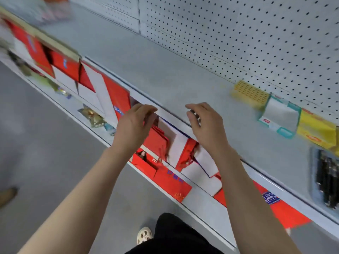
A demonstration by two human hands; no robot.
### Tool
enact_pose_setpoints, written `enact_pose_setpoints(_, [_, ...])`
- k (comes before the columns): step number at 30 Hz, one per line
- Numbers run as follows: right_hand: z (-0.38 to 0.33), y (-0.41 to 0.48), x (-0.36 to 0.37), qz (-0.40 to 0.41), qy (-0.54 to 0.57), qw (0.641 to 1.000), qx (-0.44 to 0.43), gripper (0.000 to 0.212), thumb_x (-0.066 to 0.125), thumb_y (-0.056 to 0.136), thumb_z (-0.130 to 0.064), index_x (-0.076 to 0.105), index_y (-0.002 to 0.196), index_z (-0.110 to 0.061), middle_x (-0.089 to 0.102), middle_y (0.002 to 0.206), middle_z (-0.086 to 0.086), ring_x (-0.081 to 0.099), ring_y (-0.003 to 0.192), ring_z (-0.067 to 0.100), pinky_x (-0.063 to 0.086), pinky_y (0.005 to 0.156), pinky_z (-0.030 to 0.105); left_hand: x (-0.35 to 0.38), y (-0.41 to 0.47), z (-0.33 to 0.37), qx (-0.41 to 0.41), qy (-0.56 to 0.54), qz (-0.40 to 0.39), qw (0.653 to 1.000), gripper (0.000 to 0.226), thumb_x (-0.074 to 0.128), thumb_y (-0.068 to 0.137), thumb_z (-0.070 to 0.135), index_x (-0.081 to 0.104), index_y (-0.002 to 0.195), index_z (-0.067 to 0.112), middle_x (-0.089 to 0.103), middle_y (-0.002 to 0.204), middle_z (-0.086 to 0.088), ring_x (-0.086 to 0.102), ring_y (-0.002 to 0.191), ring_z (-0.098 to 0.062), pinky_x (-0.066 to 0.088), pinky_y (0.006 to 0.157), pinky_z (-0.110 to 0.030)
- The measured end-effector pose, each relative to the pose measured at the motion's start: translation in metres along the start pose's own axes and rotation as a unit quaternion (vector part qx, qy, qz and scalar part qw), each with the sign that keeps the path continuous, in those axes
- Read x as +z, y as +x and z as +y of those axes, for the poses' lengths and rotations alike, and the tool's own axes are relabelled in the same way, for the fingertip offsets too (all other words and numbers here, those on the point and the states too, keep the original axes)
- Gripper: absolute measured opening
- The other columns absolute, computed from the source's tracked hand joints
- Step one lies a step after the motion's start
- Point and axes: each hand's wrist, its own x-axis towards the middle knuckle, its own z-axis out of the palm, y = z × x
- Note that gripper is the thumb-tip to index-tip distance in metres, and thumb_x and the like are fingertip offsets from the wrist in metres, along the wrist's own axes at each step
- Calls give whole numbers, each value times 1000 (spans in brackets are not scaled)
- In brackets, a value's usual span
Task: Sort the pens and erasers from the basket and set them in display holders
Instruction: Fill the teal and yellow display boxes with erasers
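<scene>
Right now I see both hands up over the front edge of the gray shelf point(165, 74). My right hand point(205, 129) pinches a small dark thing point(194, 114) that is too blurry to name. My left hand point(134, 125) has bent fingers, and I cannot tell if it holds anything. Black pens point(328, 182) lie in a tray point(312, 171) at 3 o'clock. A yellow holder point(249, 94) sits at 2 o'clock.
</scene>
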Motion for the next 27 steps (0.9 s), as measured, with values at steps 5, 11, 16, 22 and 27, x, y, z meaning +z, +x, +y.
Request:
enact_pose_setpoints(5, [-45, 63, 74, -43, 57, 997, -13, 24, 52, 98, -21, 68, 116, -19, 64, 102, -3, 50, 74, -1, 42, 76, 16, -24, 23, -75, -110, -12, 43, 993, 19, 57, 96, 25, 67, 112, 22, 65, 100, 7, 54, 70, -7, 37, 66, -18])
enact_pose_setpoints(11, [-87, 149, 173, -96, 114, 988, -51, 25, 53, 98, -23, 67, 119, -22, 64, 103, -7, 51, 80, -4, 39, 77, 6, -55, 68, -165, -206, -15, 101, 973, 20, 55, 97, 25, 66, 114, 25, 64, 97, 8, 58, 70, -10, 47, 70, -28])
enact_pose_setpoints(16, [-120, 225, 236, -120, 136, 981, -74, 25, 53, 98, -22, 65, 120, -23, 63, 104, -9, 52, 82, -3, 36, 76, 2, -81, 111, -235, -271, -10, 124, 955, 19, 54, 97, 28, 64, 113, 29, 64, 96, 9, 58, 70, -9, 47, 72, -29])
enact_pose_setpoints(22, [-161, 309, 307, -129, 140, 980, -62, 26, 53, 98, -22, 65, 121, -23, 62, 105, -9, 53, 80, -3, 37, 76, 2, -114, 169, -327, -298, -14, 120, 947, 22, 52, 98, 29, 62, 118, 29, 59, 97, 11, 55, 65, 5, 38, 68, -25])
enact_pose_setpoints(27, [-207, 375, 369, -106, 135, 985, -29, 28, 52, 98, -23, 64, 123, -25, 62, 105, -10, 56, 79, -2, 44, 80, 14, -154, 224, -420, -274, -9, 94, 957, 26, 52, 98, 30, 59, 123, 28, 60, 102, 10, 55, 65, 3, 39, 70, -27])
